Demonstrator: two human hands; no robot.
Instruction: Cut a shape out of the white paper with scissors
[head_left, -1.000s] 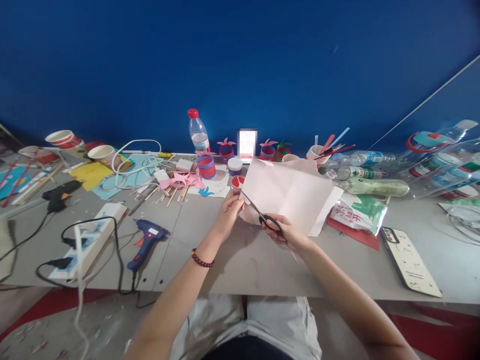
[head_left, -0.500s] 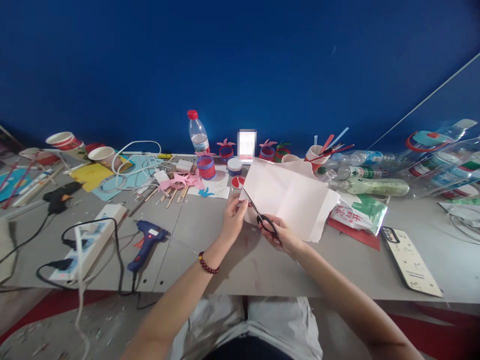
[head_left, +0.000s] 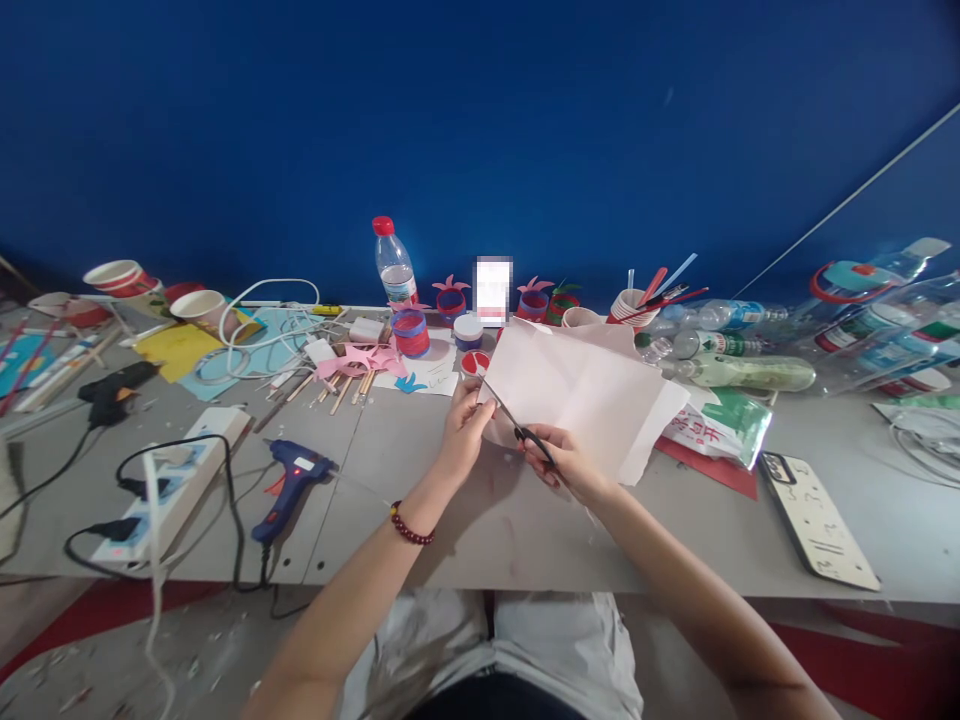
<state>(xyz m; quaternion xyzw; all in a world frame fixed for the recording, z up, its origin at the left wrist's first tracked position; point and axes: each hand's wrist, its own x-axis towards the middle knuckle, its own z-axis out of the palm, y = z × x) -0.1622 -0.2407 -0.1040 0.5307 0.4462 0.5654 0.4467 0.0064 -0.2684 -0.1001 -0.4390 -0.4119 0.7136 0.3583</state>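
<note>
A large pale pink sheet of paper (head_left: 581,395) is held up slightly tilted above the table. At its left edge, my left hand (head_left: 465,425) pinches the paper between thumb and fingers. My right hand (head_left: 562,462) grips black-handled scissors (head_left: 534,440), whose blades lie along the paper's left side and point toward my left fingertips. The blades look closed or nearly so. Just beyond my left hand sits a round red-and-white lid (head_left: 474,364), with a white-topped jar (head_left: 469,331) behind it.
A blue glue gun (head_left: 294,485) and a white power strip (head_left: 172,485) with cables lie left. Near the wall stand a red-capped bottle (head_left: 395,265) and a red-blue painted cup (head_left: 410,334). Plastic bottles (head_left: 750,373), a green-white packet (head_left: 720,425) and a phone (head_left: 817,520) occupy the right.
The scissor handles have come together, and my right hand's fingers have closed further. My left hand stays at the paper's edge. The view has shifted slightly.
</note>
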